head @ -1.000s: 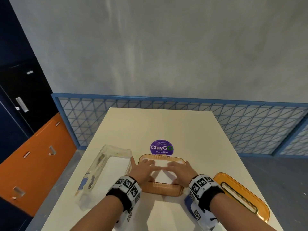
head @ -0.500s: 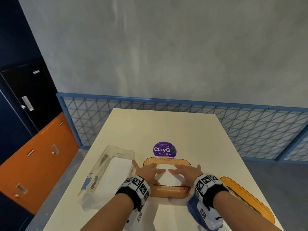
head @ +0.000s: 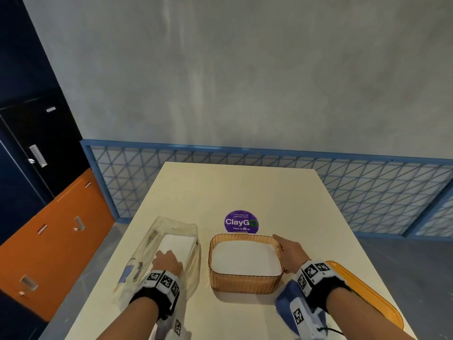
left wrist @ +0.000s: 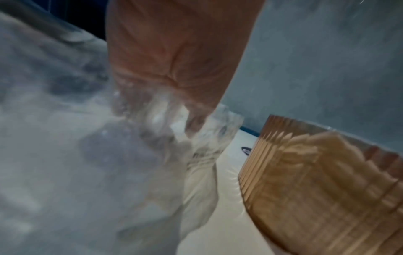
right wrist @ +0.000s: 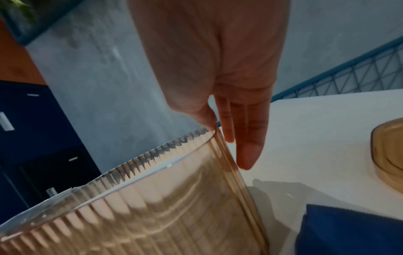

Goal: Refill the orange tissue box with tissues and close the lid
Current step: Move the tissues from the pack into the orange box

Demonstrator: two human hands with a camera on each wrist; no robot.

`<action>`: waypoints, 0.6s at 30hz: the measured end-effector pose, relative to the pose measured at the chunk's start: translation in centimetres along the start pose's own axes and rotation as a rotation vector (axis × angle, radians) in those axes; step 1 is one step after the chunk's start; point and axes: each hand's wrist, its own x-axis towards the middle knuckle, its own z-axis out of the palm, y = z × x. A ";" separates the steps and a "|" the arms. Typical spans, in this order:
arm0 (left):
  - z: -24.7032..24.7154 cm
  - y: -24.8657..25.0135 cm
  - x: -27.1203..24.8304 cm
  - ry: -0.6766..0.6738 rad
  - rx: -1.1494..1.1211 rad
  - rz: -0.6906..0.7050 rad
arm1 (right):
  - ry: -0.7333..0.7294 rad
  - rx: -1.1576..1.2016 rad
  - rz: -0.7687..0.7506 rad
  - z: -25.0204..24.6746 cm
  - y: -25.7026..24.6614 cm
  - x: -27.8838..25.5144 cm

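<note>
The ribbed orange tissue box [head: 245, 282] stands lidless mid-table with a white tissue stack [head: 245, 258] filling it. Its orange lid [head: 367, 298] lies flat to the right, partly under my right forearm. My right hand [head: 290, 251] lies along the box's right wall with straight fingers [right wrist: 246, 138] outside it and the thumb at the rim. Left of the box sits a clear plastic tissue pack [head: 171, 249] with white tissues inside. My left hand [head: 168, 262] reaches into that pack; crumpled plastic [left wrist: 165, 124] blurs its fingers.
The cream table [head: 245, 192] carries a purple round sticker [head: 241, 222] just behind the box. A blue mesh railing [head: 367, 187] runs past the far edge, and orange and dark cabinets [head: 49, 241] stand to the left.
Both hands lay on the tissues in the box. Now the left hand has moved left into the plastic pack and the right hand has slid out to the box's right wall.
</note>
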 end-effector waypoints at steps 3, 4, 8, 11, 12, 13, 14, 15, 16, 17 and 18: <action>1.2 -0.2 0.4 -0.024 0.070 -0.018 | -0.023 0.013 0.026 -0.3 -0.4 -0.1; 1.4 -0.2 0.4 -0.021 0.084 -0.028 | -0.030 0.013 0.032 -0.5 -0.5 -0.1; 2.0 0.2 0.5 0.002 0.112 -0.053 | -0.042 0.009 0.042 -0.8 -0.9 -0.4; 2.0 0.5 0.4 0.015 0.112 -0.069 | -0.054 0.017 0.047 -0.8 -1.0 -0.6; 2.1 0.5 0.4 0.019 0.106 -0.074 | -0.056 0.019 0.047 -0.7 -1.0 -0.6; 2.1 0.5 0.4 0.019 0.100 -0.078 | -0.055 0.019 0.048 -0.8 -1.0 -0.6; 2.1 0.5 0.4 0.020 0.096 -0.077 | -0.056 0.017 0.051 -0.8 -1.0 -0.6; 2.2 0.5 0.5 0.027 0.096 -0.074 | -0.059 0.017 0.054 -0.8 -1.0 -0.6; 2.2 0.4 0.5 0.032 0.102 -0.071 | -0.067 0.021 0.059 -0.9 -1.0 -0.5; 2.2 0.4 0.5 0.035 0.113 -0.065 | -0.079 0.028 0.062 -0.9 -1.1 -0.5; 2.2 0.4 0.5 0.029 0.126 -0.058 | -0.090 0.037 0.063 -1.0 -1.2 -0.5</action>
